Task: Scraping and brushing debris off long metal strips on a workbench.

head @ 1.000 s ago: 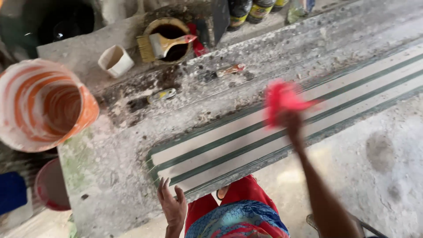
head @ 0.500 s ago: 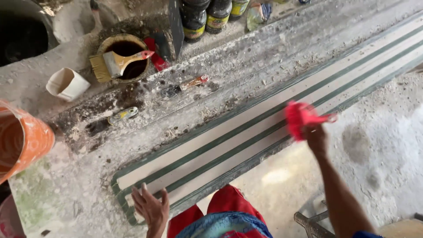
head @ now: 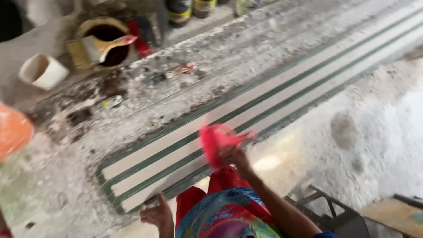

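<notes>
- Near the front edge of the counter [head: 66, 207], my right hand [head: 235, 156] is clenched around a bunched red rag [head: 217, 140], pressed against a long pale slab [head: 246, 119] with 2 green stripes running its length.
- That slab lies diagonally, from the counter's front-left part toward the far right corner; the rag sits on its near edge, about a third of the way along from its left end.
- My left hand [head: 157, 216] rests at the front edge just below the slab's left end, fingers loosely spread and gripping nothing; whether the fingertips touch the slab I cannot tell.
- Toward the back left of the counter stands a round tin [head: 103, 42] of dark liquid with a wide paintbrush [head: 94, 48] laid across its rim.
- Left of the tin, a small white cup [head: 43, 70] lies tilted on its side.
- At the left edge, part of an orange bucket [head: 13, 130] shows, blurred.
- Between the tin and the slab, the counter is crusted with dark grime, and a small red-and-white scrap [head: 179, 69] lies in it.
- Along the back edge stand 2 dark bottles [head: 191, 9], only their lower parts in view.
- Below the counter at lower right is a dark metal frame [head: 335, 211].
</notes>
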